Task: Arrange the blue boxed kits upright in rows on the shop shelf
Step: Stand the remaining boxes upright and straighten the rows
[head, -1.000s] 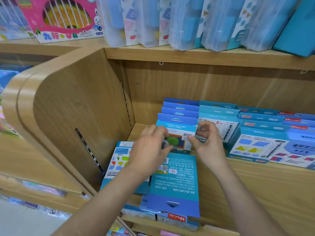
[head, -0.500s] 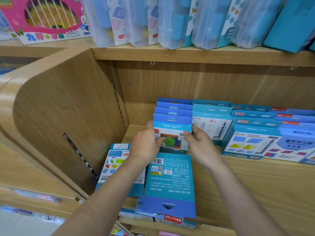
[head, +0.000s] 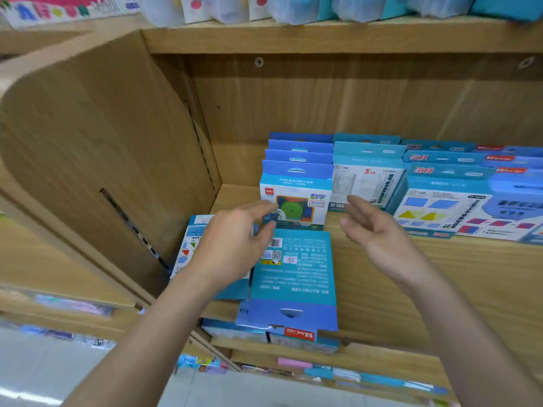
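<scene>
Well, the blue boxed kits point(head: 299, 151) stand upright in one row near the back left corner of the shelf board point(head: 440, 289), one behind another. The front kit point(head: 296, 198) of this row shows a green disc on its face. Just in front of it a flat kit point(head: 293, 277) lies face down, with its barcode toward the row and its hanging tab toward the front edge of the board. The tab rests on top of another box with a red label point(head: 299, 336). A second flat kit point(head: 188, 248) lies face up beside it, close to the wooden side panel point(head: 102, 142). The left hand point(head: 232, 245) hangs over this second kit with its fingers loosely stretched toward the lower left corner of the front kit. The fingertips are blurred, and I see nothing held in them. The right hand point(head: 379, 230) is in the air with the fingers spread and relaxed, holding nothing, before a neighbouring row of white-faced boxes point(head: 367, 180). Further toward the right edge stand boxes with triangles point(head: 440, 207) printed on them, also in rows. Above, the upper shelf point(head: 323, 36) carries clear-bagged packs point(head: 293, 7).
</scene>
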